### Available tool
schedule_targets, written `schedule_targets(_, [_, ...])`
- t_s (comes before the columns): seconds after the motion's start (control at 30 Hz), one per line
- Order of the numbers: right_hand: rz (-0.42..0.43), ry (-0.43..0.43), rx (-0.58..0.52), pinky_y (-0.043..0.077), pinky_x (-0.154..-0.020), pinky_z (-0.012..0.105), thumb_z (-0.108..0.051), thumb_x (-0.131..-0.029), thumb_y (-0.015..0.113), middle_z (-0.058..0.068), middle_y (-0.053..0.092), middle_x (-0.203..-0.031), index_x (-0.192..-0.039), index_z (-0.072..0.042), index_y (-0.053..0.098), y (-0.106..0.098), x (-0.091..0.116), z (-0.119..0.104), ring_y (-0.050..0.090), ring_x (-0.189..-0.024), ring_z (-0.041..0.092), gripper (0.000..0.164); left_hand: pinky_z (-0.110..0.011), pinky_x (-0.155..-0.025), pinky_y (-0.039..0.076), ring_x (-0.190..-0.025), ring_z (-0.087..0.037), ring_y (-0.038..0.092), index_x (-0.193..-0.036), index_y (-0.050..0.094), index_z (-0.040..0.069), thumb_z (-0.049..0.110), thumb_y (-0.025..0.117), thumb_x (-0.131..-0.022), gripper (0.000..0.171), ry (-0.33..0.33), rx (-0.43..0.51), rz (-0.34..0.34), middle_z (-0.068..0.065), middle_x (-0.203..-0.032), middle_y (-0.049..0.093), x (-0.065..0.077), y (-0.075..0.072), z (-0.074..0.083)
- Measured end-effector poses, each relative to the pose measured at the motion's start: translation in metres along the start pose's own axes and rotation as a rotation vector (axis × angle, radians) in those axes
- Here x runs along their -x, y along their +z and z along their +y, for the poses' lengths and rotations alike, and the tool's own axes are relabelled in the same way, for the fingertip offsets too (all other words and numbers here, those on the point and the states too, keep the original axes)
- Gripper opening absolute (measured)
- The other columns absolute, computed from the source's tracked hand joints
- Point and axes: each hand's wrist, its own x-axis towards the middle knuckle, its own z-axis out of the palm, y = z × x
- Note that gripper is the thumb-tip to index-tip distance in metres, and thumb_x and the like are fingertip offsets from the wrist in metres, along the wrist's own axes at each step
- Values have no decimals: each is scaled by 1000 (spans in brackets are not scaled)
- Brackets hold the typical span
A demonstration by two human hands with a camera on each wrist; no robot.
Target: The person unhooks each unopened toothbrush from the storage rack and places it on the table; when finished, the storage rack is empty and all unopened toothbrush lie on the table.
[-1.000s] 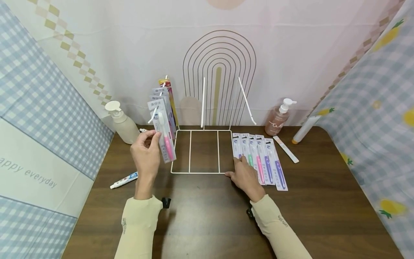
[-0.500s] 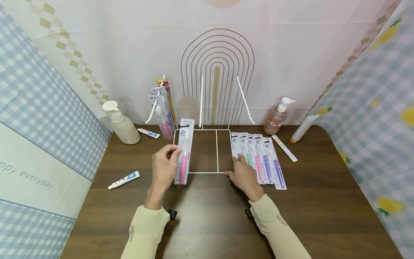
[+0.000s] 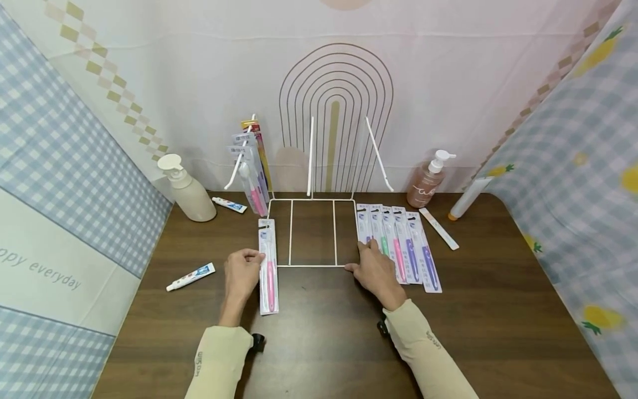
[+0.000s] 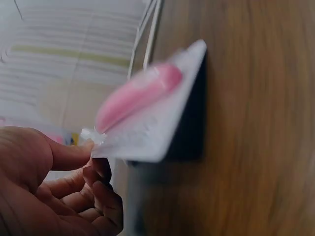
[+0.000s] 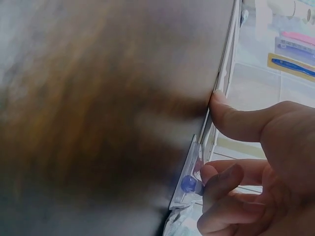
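Note:
My left hand (image 3: pixel 243 277) pinches the edge of a packaged pink toothbrush (image 3: pixel 271 277) between thumb and forefinger, low over the table at the rack's front left corner. In the left wrist view the pack's pink handle end (image 4: pixel 142 96) is tilted above the wood. My right hand (image 3: pixel 377 272) is at the front right corner of the white wire rack (image 3: pixel 311 266). Its thumb touches the base wire, while its fingers rest on the leftmost pack of a row of packaged toothbrushes (image 3: pixel 401 244). Several packaged toothbrushes (image 3: pixel 253 183) hang on the rack's left hook.
A cream pump bottle (image 3: pixel 191 197) and two toothpaste tubes (image 3: pixel 191 276) are at the left. Behind the row on the right are a pink pump bottle (image 3: pixel 426 185), a slim white packet (image 3: pixel 438 228) and a white tube (image 3: pixel 468 199). The middle hook (image 3: pixel 310 160) and right hook (image 3: pixel 379 155) project forward.
My left hand has taken the front pink toothbrush pack off the left hook and brought it down toward the table. My right hand has stayed in place.

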Motion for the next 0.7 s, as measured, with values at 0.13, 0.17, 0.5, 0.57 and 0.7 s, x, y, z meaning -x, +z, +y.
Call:
schedule_targets(0.13, [4, -5, 6, 60, -66, 58, -49, -95, 93, 29, 64, -139, -160, 1, 63, 4, -1, 4, 73, -83, 37, 87, -33, -63, 52, -69, -17, 69, -99, 90, 6, 22, 80, -101, 19, -22, -41, 18, -7, -83, 85, -4, -10, -2])
schedule_targets(0.17, [6, -4, 6, 60, -66, 58, -49, -95, 93, 29, 64, -139, -160, 0, 64, 3, -1, 4, 73, -84, 38, 87, -33, -62, 52, -69, -16, 68, -99, 90, 5, 21, 80, -101, 19, -25, -52, 20, -7, -82, 84, -5, -12, -2])
schedule_targets(0.5, [-7, -1, -3, 57, -60, 53, -43, -94, 95, 29, 65, -133, -158, 3, 65, -12, 5, -9, 69, -77, 33, 84, -30, -59, 51, -68, -21, 70, -92, 88, -4, 18, 80, -98, 24, -53, -89, 43, -17, -81, 84, -2, -32, 19])
schedule_targets(0.57, [-13, 1, -2, 58, -61, 54, -42, -95, 94, 30, 65, -133, -158, 4, 64, -18, 7, -14, 68, -77, 32, 84, -30, -59, 52, -69, -22, 71, -92, 88, -3, 18, 81, -98, 23, -60, -98, 45, -16, -81, 84, -3, -32, 17])
schedule_targets(0.7, [-20, 5, -12, 58, -62, 55, -38, -95, 95, 31, 65, -132, -156, 6, 65, -31, 13, -25, 67, -76, 32, 82, -30, -60, 53, -70, -21, 71, -90, 89, 0, 19, 82, -97, 21, -69, -117, 57, -12, -80, 84, -7, -26, 8])
